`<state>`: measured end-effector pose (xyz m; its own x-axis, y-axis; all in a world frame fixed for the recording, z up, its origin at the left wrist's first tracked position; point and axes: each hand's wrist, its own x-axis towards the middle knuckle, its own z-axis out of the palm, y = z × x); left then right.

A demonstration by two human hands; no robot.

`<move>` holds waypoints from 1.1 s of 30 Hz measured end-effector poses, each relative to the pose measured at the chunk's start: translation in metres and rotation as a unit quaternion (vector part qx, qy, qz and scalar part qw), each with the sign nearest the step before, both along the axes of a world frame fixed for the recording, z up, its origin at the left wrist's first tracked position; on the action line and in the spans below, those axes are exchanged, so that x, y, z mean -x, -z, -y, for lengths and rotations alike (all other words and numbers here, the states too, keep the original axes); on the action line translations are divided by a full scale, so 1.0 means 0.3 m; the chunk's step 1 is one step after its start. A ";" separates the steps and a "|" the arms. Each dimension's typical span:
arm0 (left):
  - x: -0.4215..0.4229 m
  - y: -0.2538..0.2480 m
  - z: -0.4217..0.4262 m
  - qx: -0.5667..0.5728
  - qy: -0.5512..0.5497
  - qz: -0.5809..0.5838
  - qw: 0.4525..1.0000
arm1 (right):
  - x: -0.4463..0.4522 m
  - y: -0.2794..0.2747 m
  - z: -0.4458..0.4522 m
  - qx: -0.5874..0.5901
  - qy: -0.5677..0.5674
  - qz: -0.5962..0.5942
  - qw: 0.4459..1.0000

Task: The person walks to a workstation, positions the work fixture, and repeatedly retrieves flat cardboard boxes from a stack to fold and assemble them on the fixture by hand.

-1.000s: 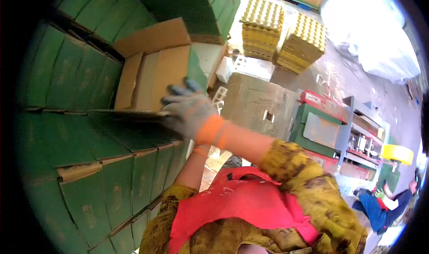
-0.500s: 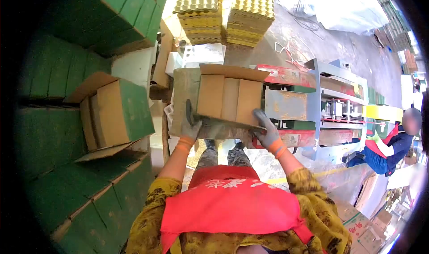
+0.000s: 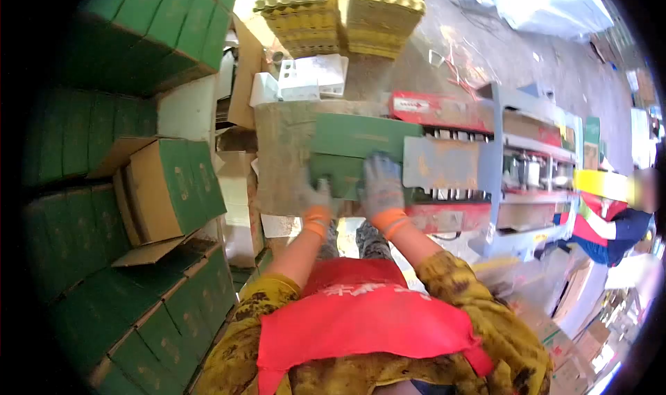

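Observation:
A carton (image 3: 361,132) stands in front of me on a worn brown board, its green top flaps folded over and meeting near the middle. My right hand (image 3: 381,181), in a grey glove with an orange cuff, lies flat on the near flap with fingers stretched forward. My left hand (image 3: 319,195), gloved the same way and blurred, is at the carton's near left part with thumb and fingers apart. Both hands are open. To the right, a grey metal plate (image 3: 444,163) of a machine with red side rails (image 3: 444,112) adjoins the carton.
Green cartons (image 3: 159,325) are stacked at my left, with one open-flapped carton (image 3: 187,187) lying on them. Yellow egg trays (image 3: 385,20) stand in stacks ahead, near a white holed tray (image 3: 316,77). Beyond the machine frame (image 3: 496,166), a person (image 3: 610,221) is at the right.
The carton's top has gone from brown inner flaps showing to green outer flaps folded over. My hands have moved from its near corners onto the top, the right one shifting left.

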<state>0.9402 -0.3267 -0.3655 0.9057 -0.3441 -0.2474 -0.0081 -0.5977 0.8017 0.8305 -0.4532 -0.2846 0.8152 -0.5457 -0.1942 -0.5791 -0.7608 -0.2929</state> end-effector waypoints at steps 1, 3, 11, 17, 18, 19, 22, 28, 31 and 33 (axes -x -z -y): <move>0.031 0.000 0.026 -0.017 0.030 -0.033 0.999 | -0.006 -0.047 0.010 -0.002 0.023 -0.024 0.999; 0.020 -0.097 0.027 0.046 0.069 -0.158 0.984 | -0.054 -0.172 0.007 -0.029 -0.035 0.084 0.995; -0.274 -0.182 -0.451 0.136 -0.061 -0.030 0.988 | -0.672 -0.586 -0.533 -0.191 -0.340 0.372 0.843; -0.313 -0.300 -0.560 -0.198 0.016 0.043 0.979 | -0.622 -0.578 -0.491 -0.122 -0.310 0.285 0.899; -0.303 -0.294 -0.577 0.006 -0.054 -0.042 0.998 | -0.538 -0.598 -0.394 -0.211 -0.252 0.299 0.896; -0.315 -0.135 -0.629 0.108 -0.036 -0.038 0.993 | -0.451 -0.541 -0.318 -0.325 -0.146 0.309 0.882; -0.247 -0.147 -0.613 0.249 -0.031 -0.090 0.964 | -0.173 -0.530 -0.105 -0.227 -0.149 0.258 0.927; -0.212 -0.263 -0.342 0.123 0.141 0.034 0.982 | 0.176 -0.116 -0.015 -0.199 0.008 0.192 0.961; -0.215 -0.051 -0.223 0.081 0.090 -0.009 0.993 | 0.145 -0.154 0.005 -0.220 0.116 0.275 0.929; -0.167 -0.061 -0.129 0.052 -0.003 -0.070 0.996 | 0.034 -0.289 0.055 -0.113 0.087 0.310 0.940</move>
